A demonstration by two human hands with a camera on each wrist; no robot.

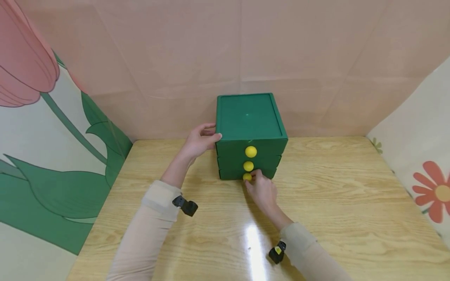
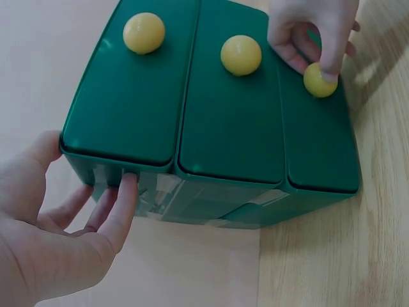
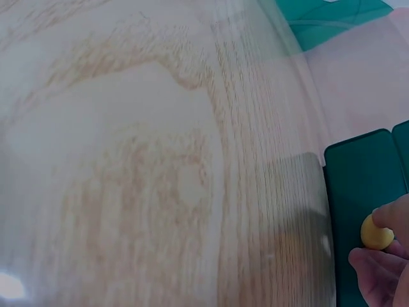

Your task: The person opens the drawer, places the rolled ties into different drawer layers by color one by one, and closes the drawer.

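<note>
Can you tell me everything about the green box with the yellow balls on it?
The green box looks like smooth plastic and stands upright on the wooden table, near the pink wall. Its front has three drawers stacked one above another, all shut, each with a round yellow knob. The top is flat with a raised rim. The left hand rests on its left side, fingers straight. The right hand pinches the bottom knob.
</note>
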